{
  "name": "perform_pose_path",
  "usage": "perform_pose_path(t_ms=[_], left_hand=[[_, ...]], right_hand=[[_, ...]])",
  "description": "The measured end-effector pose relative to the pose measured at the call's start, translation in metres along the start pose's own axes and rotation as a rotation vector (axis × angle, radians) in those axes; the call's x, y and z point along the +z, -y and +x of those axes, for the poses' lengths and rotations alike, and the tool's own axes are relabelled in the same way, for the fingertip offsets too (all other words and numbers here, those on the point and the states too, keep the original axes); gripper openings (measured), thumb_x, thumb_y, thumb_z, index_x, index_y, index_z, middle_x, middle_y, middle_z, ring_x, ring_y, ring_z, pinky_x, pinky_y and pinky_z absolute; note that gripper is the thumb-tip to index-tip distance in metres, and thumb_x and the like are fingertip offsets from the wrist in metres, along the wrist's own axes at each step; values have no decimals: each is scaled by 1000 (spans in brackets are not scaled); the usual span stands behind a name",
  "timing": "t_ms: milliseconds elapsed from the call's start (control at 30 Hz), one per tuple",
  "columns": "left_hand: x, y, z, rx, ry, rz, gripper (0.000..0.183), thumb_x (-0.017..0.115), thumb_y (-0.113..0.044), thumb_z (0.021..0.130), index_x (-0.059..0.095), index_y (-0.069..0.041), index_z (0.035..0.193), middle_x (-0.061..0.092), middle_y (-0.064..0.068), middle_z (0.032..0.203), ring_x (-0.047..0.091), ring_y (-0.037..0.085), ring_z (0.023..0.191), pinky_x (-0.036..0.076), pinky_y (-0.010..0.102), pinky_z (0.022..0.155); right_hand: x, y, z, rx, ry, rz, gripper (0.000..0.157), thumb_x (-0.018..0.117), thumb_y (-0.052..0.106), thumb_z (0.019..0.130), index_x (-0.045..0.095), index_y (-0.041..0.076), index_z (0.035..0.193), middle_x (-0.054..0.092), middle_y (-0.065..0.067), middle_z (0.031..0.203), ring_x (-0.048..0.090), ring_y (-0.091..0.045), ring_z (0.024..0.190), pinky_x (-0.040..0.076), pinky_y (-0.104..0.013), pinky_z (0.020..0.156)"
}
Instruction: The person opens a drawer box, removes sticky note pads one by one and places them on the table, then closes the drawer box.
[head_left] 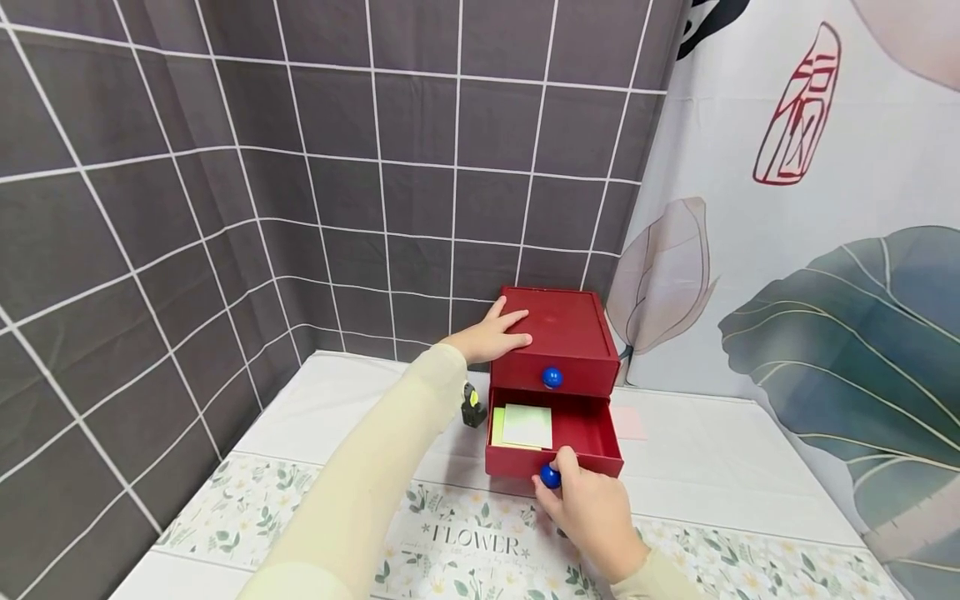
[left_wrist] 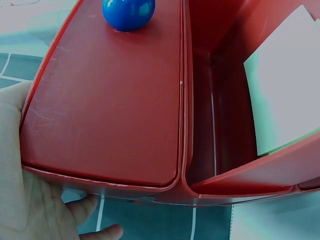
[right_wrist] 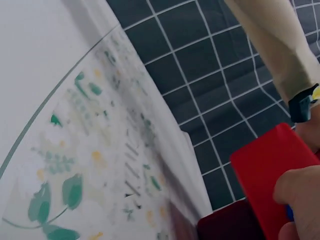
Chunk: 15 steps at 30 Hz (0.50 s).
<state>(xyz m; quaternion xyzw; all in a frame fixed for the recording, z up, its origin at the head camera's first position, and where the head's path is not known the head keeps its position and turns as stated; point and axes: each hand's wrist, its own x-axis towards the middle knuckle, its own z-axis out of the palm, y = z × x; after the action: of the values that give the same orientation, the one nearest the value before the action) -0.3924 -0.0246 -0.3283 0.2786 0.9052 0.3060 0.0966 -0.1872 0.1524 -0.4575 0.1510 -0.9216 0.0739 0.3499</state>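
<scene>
A red two-drawer cabinet (head_left: 562, 321) stands on the table with its lower drawer (head_left: 592, 465) pulled out and its upper drawer pushed in. My left hand (head_left: 486, 340) rests with spread fingers on the cabinet's top left edge; the left wrist view shows that hand (left_wrist: 42, 210) against the cabinet's side. Between thumb and finger, my right hand (head_left: 596, 510) pinches the lower drawer's round blue knob (head_left: 550, 476). Another blue knob (head_left: 552, 377) sits on the upper drawer. Inside the open drawer, on its left, lie a pale note pad (head_left: 527, 425) and a yellow-green one (head_left: 497, 427).
A pale pink sheet (head_left: 628, 422) lies on the table right of the cabinet. The white tablecloth (head_left: 360, 400) has a floral band along its front. Behind hang a dark grid-patterned cloth (head_left: 412, 200) and a leaf-printed curtain (head_left: 720, 350). A small black device (head_left: 472, 407) is at my left wrist.
</scene>
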Motion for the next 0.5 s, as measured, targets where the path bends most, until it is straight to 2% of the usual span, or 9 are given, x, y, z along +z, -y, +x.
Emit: perform_pose_path(t_ms=[67, 133, 200, 300, 400, 500], left_hand=[[0, 0, 0, 1, -1, 6, 69, 50, -49, 101, 25, -27, 162, -9, 5, 170, 13, 30, 154, 26, 52, 119], [-1, -1, 0, 3, -3, 12, 69, 49, -49, 101, 25, -27, 162, -8, 5, 170, 13, 30, 154, 26, 52, 119], [-2, -1, 0, 3, -2, 5, 69, 49, -48, 102, 25, -27, 162, -9, 6, 170, 13, 30, 154, 26, 53, 119], [-2, 0, 0, 1, -5, -8, 69, 50, -48, 102, 25, -26, 162, -9, 6, 170, 14, 31, 154, 26, 53, 119], [-1, 0, 0, 0, -9, -15, 69, 50, -48, 101, 26, -26, 162, -8, 7, 170, 15, 31, 154, 26, 52, 120], [0, -1, -1, 3, -9, -17, 69, 50, -47, 101, 26, -25, 162, -8, 7, 170, 16, 32, 154, 26, 52, 119]], right_hand=[[-6, 0, 3, 7, 55, 9, 47, 87, 38, 77, 47, 15, 86, 34, 13, 49, 26, -2, 38, 25, -16, 39], [-12, -3, 7, -36, 57, 18, 44, 85, 41, 79, 49, 16, 85, 32, 14, 50, 25, -2, 39, 24, -16, 40], [-19, -6, 14, -103, 26, 49, 39, 76, 45, 87, 49, 17, 82, 28, 16, 50, 23, 0, 40, 20, -16, 40], [-27, -14, 28, -261, -83, 129, 32, 65, 43, 96, 53, 19, 77, 33, 19, 52, 26, 4, 43, 21, -14, 41], [-35, -21, 48, -377, -97, 200, 22, 67, 30, 95, 60, 19, 77, 47, 17, 58, 41, 2, 48, 33, -15, 44], [-39, -28, 68, -411, 18, 226, 9, 79, 17, 86, 69, 16, 86, 66, 10, 73, 60, -5, 61, 52, -22, 56]])
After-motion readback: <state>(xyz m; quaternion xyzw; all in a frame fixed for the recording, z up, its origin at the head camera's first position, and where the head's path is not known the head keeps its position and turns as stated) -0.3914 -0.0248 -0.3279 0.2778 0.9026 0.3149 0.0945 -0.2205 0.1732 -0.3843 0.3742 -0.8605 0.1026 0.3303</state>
